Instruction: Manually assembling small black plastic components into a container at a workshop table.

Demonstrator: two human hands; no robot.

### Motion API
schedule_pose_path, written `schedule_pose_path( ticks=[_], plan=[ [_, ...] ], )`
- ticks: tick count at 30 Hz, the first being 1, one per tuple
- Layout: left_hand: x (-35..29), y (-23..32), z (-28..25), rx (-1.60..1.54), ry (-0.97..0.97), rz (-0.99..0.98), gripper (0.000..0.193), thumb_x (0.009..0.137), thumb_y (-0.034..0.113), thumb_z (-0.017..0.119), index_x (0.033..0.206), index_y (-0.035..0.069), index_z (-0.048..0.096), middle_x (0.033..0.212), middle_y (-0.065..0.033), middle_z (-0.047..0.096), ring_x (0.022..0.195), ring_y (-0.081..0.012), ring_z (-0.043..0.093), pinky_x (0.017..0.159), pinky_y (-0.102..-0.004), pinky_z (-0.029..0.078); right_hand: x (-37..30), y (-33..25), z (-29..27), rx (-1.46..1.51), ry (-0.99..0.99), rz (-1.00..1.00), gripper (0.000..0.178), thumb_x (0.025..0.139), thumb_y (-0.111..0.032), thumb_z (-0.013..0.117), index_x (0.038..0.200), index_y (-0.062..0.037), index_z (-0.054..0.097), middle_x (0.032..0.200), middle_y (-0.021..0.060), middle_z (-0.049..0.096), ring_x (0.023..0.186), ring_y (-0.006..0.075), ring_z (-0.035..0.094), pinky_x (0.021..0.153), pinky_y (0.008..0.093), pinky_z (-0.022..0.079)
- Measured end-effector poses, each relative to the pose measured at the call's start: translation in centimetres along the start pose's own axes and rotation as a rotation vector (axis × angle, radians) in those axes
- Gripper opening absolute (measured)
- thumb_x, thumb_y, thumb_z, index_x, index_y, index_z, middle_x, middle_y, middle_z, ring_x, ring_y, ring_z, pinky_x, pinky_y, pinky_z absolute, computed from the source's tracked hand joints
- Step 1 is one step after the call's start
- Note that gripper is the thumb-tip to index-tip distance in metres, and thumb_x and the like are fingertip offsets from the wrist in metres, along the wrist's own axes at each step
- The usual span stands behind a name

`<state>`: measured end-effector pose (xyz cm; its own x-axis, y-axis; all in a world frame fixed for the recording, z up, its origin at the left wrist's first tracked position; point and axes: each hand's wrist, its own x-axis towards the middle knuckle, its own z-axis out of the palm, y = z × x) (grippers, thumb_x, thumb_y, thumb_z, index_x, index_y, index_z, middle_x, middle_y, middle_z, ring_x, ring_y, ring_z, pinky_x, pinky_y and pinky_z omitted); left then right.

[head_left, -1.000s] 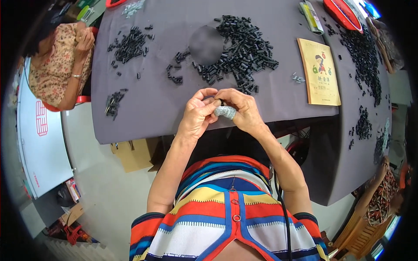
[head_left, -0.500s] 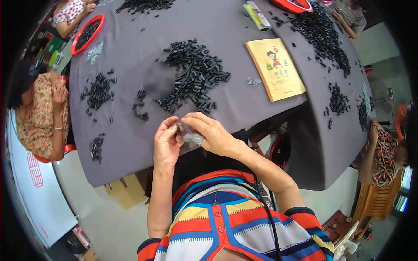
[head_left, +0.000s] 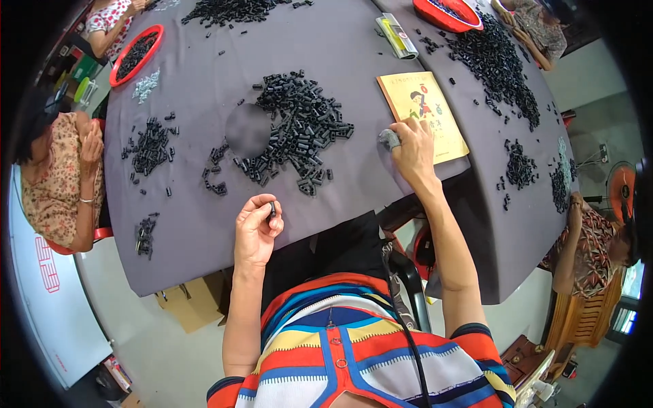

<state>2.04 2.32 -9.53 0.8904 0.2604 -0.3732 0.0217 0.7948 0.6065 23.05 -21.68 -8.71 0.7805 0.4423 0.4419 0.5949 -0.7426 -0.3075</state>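
Observation:
My left hand (head_left: 254,230) is raised over the front edge of the table, pinching a small black plastic tube (head_left: 273,209) between thumb and fingers. My right hand (head_left: 415,153) is down on the grey tablecloth, touching or just over the left side of a yellow booklet (head_left: 445,139). Its fingers are bent downward, and their tips are partly hidden. A grey wrapping (head_left: 389,140) covers its thumb. Whatever may be between those fingers does not show. Ahead of my left hand lies a big loose pile of black tubes (head_left: 299,129).
Smaller piles of black pieces (head_left: 151,146) lie at the left. Red baskets stand at the far left (head_left: 155,41) and far right (head_left: 442,24). A translucent package (head_left: 396,35) lies beyond the booklet. Other people (head_left: 64,177) sit around the table.
My right hand has left my left hand and reached forward and right to the booklet's left side. Small translucent pieces that lay there are now hidden. My left hand still holds the tube.

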Motion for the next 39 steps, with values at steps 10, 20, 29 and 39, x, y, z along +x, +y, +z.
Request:
schedule_pose_path(
  ticks=[10,20,29,39],
  plan=[
    [0.4,-0.2,0.2,0.021,0.011,0.013,0.009,0.084,0.002,0.052,0.092,0.000,0.057,0.076,-0.0100,0.059,0.056,-0.0106,0.050,0.048,-0.0218,0.037,1.6,-1.8,1.1,-0.182,-0.192,0.024,0.019,0.068,-0.004,0.059,0.086,-0.0066,0.065,0.093,0.0096,0.058,0.094,0.0296,0.051,0.083,0.0406,0.038],
    [0.1,-0.1,0.1,-0.033,0.004,0.023,0.009,0.085,0.002,0.050,0.089,-0.002,0.057,0.074,-0.0081,0.057,0.055,-0.0092,0.047,0.047,-0.0223,0.035,-0.2,-5.2,-0.3,-0.046,-0.085,-0.100,0.023,0.070,0.004,0.050,0.092,-0.0029,0.051,0.087,0.0158,0.054,0.087,0.0338,0.049,0.077,0.0425,0.038],
    [0.1,-1.4,0.6,0.226,-0.006,0.128,0.009,0.088,0.011,0.058,0.087,0.002,0.058,0.068,-0.0028,0.056,0.045,-0.0044,0.043,0.037,-0.0180,0.029,-4.0,-8.6,0.7,0.402,-0.242,-0.043,0.029,0.067,0.008,0.049,0.094,-0.0031,0.051,0.090,0.0154,0.058,0.086,0.0367,0.057,0.071,0.0426,0.046],
    [0.1,-0.9,0.3,0.129,0.014,0.088,0.014,0.090,0.009,0.053,0.096,-0.002,0.060,0.073,-0.0053,0.058,0.054,-0.0067,0.049,0.045,-0.0201,0.037,-2.9,-8.9,0.2,0.336,-0.305,-0.088,0.035,0.069,0.007,0.050,0.098,-0.0080,0.061,0.083,0.0136,0.055,0.078,0.0338,0.057,0.068,0.0406,0.046]
  ],
)
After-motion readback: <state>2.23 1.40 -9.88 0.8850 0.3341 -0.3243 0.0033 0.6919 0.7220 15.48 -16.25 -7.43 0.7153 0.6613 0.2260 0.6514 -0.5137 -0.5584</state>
